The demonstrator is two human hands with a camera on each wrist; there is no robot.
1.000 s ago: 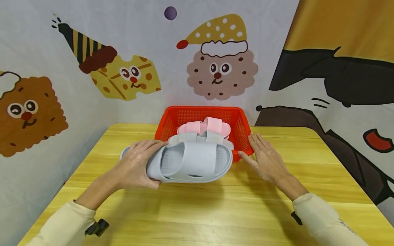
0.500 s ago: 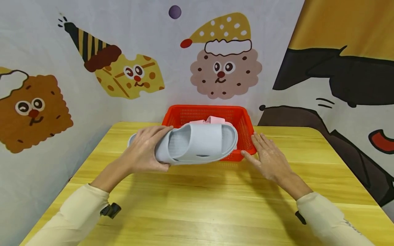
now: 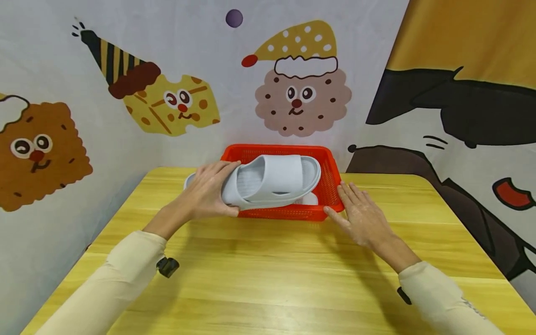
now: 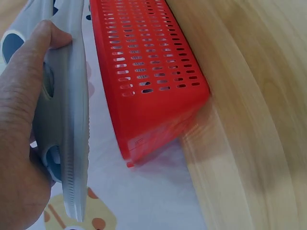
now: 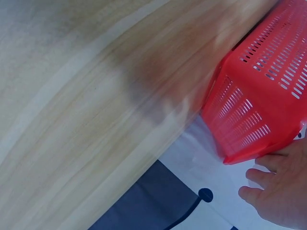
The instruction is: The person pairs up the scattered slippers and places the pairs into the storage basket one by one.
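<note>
My left hand [image 3: 205,190] grips a light grey slide slipper [image 3: 282,174] at its left part, thumb below and fingers over the top. The slipper is tilted, its straps facing me, and overlaps the red plastic basket [image 3: 289,213] in the head view. Another grey end [image 3: 189,179] shows beyond the hand's left side. In the left wrist view the slipper's sole edge [image 4: 74,120] stands beside the basket wall. My right hand [image 3: 362,216] lies with straight fingers at the basket's right front corner. A whitish slipper end [image 3: 309,199] shows inside the basket; the rest is hidden.
The basket stands at the back of a yellow wood-grain table [image 3: 268,270]. Directly behind it hangs a cloth backdrop [image 3: 184,149] printed with cartoon biscuits and cheese.
My left hand has moved forward and up with the grey slipper, bringing it over the basket and covering the pink slippers seen earlier inside. The right hand has stayed at the basket's corner.
</note>
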